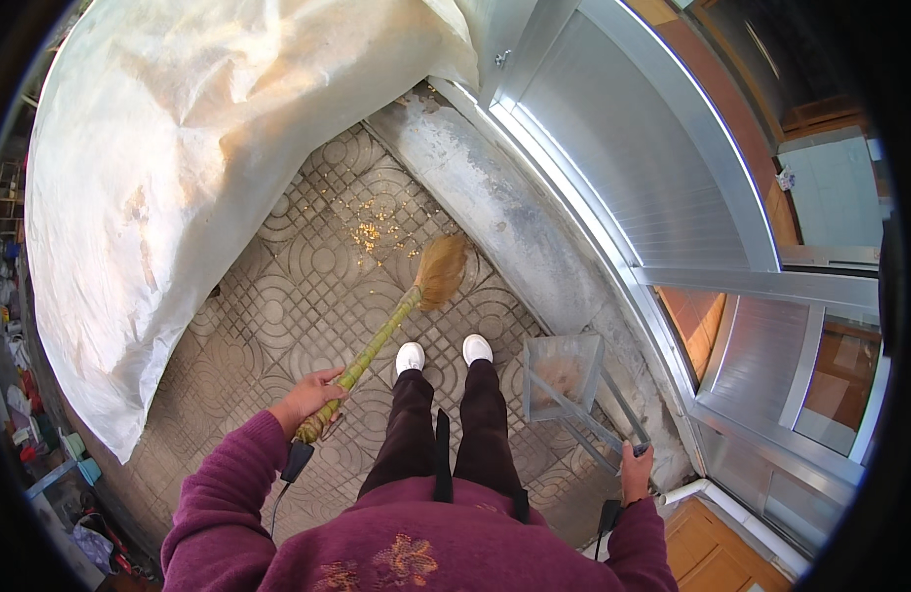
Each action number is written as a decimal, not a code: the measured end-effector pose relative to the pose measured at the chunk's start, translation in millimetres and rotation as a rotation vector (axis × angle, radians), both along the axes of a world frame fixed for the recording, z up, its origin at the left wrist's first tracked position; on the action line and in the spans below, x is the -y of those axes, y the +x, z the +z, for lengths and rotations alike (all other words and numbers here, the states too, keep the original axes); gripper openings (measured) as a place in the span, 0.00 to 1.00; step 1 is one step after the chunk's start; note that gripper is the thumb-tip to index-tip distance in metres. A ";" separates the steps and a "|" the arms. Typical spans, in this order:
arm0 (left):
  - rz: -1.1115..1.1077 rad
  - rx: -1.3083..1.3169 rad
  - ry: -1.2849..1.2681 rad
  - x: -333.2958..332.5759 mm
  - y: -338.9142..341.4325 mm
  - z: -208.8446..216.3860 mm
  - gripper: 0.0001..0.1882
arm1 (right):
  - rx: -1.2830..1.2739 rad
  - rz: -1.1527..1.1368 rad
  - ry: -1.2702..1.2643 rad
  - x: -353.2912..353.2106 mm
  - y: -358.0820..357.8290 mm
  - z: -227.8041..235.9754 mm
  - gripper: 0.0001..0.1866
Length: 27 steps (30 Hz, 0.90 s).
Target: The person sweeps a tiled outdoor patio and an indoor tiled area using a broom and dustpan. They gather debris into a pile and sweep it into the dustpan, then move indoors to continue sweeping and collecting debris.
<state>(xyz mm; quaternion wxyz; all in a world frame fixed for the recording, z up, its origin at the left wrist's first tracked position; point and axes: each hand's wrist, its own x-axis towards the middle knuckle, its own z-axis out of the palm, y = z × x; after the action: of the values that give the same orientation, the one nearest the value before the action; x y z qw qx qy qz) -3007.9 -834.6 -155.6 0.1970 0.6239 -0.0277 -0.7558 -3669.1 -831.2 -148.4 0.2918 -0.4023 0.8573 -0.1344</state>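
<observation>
My left hand (pixel 311 398) is closed round the green wrapped handle of a broom (pixel 386 331), near its lower end. The broom's tan bristles (pixel 442 273) reach out ahead of my feet, just right of scattered yellow kernels (pixel 375 233) on the patterned paving. On the right, my right hand (pixel 635 472) grips the metal handle of a dustpan (pixel 562 373). Its grey pan hangs or rests beside my right foot; I cannot tell whether it touches the ground. Some brownish matter seems to lie in the pan.
A large whitish plastic sheet (pixel 189 168) covers a bulky pile at the left and far left. A low concrete ledge (pixel 495 187) runs along the right, below a metal-framed wall (pixel 643 148). A white pipe (pixel 737 523) lies at lower right. Assorted clutter (pixel 85 533) fills the left edge.
</observation>
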 end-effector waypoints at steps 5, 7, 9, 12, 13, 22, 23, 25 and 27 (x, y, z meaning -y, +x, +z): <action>-0.013 0.065 0.015 4.6 30.1 38.7 0.35 | 0.109 -0.326 0.057 -97.8 27.4 12.2 0.18; -0.013 -0.007 -0.035 10.1 28.4 57.8 0.34 | 0.055 -0.394 0.126 -121.4 40.7 13.1 0.18; 0.018 -0.028 -0.019 10.5 19.1 72.7 0.33 | 0.036 -0.482 0.209 -144.8 51.3 15.6 0.18; 0.044 -0.135 -0.014 19.4 0.3 65.9 0.31 | 0.080 -0.477 0.164 -176.1 62.3 17.2 0.20; 0.045 -0.159 0.001 24.1 -7.4 54.8 0.30 | 0.064 -0.467 0.200 -185.3 63.1 16.6 0.20; 0.101 -0.039 -0.012 16.4 -35.2 38.2 0.23 | 0.005 -0.508 0.308 -303.4 29.0 -19.8 0.27; 0.117 0.007 -0.004 9.9 -43.7 47.3 0.24 | 0.034 -0.495 0.301 -311.1 25.7 -25.3 0.29; 0.039 0.093 0.029 -7.8 -60.9 70.1 0.25 | 0.094 -0.513 0.317 -321.5 28.2 -26.0 0.31; -0.040 0.095 0.039 -21.8 -79.5 86.0 0.26 | 0.157 -0.585 0.362 -319.1 31.7 -25.1 0.34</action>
<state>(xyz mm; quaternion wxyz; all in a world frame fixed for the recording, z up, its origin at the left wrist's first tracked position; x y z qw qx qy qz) -3087.5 -812.8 -69.6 0.1680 0.6620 -0.0346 -0.7296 -3637.4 -512.1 -173.6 0.3723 -0.0699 0.9212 -0.0887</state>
